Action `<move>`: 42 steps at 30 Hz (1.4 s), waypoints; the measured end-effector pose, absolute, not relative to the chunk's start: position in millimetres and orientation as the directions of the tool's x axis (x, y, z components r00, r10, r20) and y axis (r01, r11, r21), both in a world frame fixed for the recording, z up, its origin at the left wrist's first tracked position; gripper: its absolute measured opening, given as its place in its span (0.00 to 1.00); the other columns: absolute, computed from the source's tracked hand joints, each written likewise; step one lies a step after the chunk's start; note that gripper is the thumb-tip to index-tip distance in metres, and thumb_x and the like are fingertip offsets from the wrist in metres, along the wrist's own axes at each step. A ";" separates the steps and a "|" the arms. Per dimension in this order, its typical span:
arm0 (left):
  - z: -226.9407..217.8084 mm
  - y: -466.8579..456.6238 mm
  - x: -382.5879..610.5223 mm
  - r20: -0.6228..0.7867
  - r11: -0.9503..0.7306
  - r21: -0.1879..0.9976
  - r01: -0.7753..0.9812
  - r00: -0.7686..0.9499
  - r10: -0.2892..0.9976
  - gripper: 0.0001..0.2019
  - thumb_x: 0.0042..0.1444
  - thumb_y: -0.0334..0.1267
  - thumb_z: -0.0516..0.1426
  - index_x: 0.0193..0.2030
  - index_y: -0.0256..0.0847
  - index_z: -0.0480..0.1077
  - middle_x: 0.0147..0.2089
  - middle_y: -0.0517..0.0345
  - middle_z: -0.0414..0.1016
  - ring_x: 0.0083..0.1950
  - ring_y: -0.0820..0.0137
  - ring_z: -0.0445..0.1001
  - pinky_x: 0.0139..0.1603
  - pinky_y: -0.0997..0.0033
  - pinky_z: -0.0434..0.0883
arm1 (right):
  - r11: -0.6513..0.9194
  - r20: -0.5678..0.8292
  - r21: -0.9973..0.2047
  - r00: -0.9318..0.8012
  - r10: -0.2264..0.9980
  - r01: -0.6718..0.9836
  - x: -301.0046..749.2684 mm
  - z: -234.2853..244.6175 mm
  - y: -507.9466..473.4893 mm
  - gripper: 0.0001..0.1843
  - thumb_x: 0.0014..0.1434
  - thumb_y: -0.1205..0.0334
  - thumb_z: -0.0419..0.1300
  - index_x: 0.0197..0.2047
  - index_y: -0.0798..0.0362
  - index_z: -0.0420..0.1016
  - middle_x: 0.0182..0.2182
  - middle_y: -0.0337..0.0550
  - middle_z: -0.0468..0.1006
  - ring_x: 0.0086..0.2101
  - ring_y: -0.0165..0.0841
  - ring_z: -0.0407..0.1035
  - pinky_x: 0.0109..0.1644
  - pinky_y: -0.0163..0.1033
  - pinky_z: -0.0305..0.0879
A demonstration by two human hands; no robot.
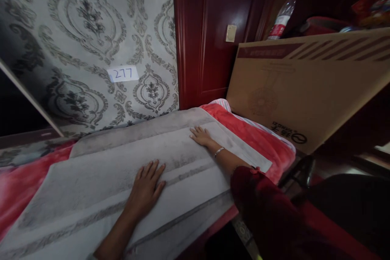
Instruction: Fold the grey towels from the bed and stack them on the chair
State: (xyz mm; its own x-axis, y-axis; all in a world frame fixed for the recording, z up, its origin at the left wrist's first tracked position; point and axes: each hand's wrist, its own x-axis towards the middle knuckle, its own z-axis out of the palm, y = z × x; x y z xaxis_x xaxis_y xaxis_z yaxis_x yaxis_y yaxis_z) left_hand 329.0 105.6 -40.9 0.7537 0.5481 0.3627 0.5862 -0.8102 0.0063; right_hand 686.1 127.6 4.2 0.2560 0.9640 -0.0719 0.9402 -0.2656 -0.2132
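Hands (145, 189) (201, 137) rest on plush, banded grey cloth (100, 176).

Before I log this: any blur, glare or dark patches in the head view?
Head view: lower right sinks into shadow; faint glare on the dark red door; red cloth blurs at the left edge; grey cloth softly lit, left hand and right hand distinct.

The near left hand (147, 186) and farther right hand (201, 136) lie palm-down on grey cloth (91, 176) overlapping red fabric (248, 132).
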 end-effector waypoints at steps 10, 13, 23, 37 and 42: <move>-48.4 110.1 330.7 0.425 -0.817 0.004 0.576 0.739 0.523 0.28 0.70 0.52 0.45 0.73 0.48 0.61 0.74 0.49 0.62 0.74 0.52 0.60 0.71 0.40 0.60 | -0.355 0.002 -0.122 0.358 0.934 0.927 718.8 -19.2 32.4 0.36 0.73 0.38 0.37 0.78 0.41 0.47 0.77 0.44 0.40 0.74 0.45 0.35 0.74 0.58 0.37; -48.6 110.0 329.3 0.440 -0.818 0.003 0.575 0.734 0.517 0.28 0.70 0.52 0.46 0.73 0.50 0.61 0.74 0.50 0.62 0.74 0.53 0.60 0.72 0.41 0.60 | -0.355 -0.002 -0.122 0.358 0.934 0.927 733.0 -16.5 43.6 0.36 0.72 0.38 0.37 0.78 0.39 0.46 0.77 0.43 0.39 0.75 0.45 0.35 0.74 0.58 0.37; -46.1 106.9 325.4 0.446 -0.824 -0.039 0.566 0.748 0.492 0.27 0.70 0.48 0.48 0.74 0.52 0.57 0.75 0.53 0.60 0.74 0.54 0.61 0.72 0.42 0.61 | -0.438 -0.031 -0.161 0.439 0.898 0.884 758.6 -8.3 114.6 0.38 0.71 0.37 0.37 0.78 0.42 0.47 0.77 0.45 0.42 0.74 0.45 0.37 0.73 0.59 0.39; -42.9 104.5 324.5 0.403 -0.826 0.009 0.563 0.754 0.518 0.28 0.70 0.48 0.49 0.75 0.54 0.56 0.76 0.54 0.58 0.76 0.55 0.58 0.73 0.41 0.59 | -0.499 -0.078 -0.211 0.494 0.866 0.841 772.9 -5.6 139.6 0.38 0.72 0.38 0.37 0.79 0.43 0.44 0.77 0.47 0.40 0.74 0.45 0.35 0.74 0.57 0.36; -42.9 105.8 326.3 0.405 -0.820 0.017 0.571 0.746 0.528 0.27 0.70 0.47 0.48 0.74 0.52 0.58 0.75 0.51 0.59 0.75 0.54 0.58 0.72 0.40 0.59 | -0.518 -0.106 -0.224 0.507 0.855 0.826 759.8 8.7 127.0 0.37 0.73 0.40 0.36 0.79 0.46 0.44 0.77 0.51 0.38 0.75 0.44 0.34 0.74 0.58 0.36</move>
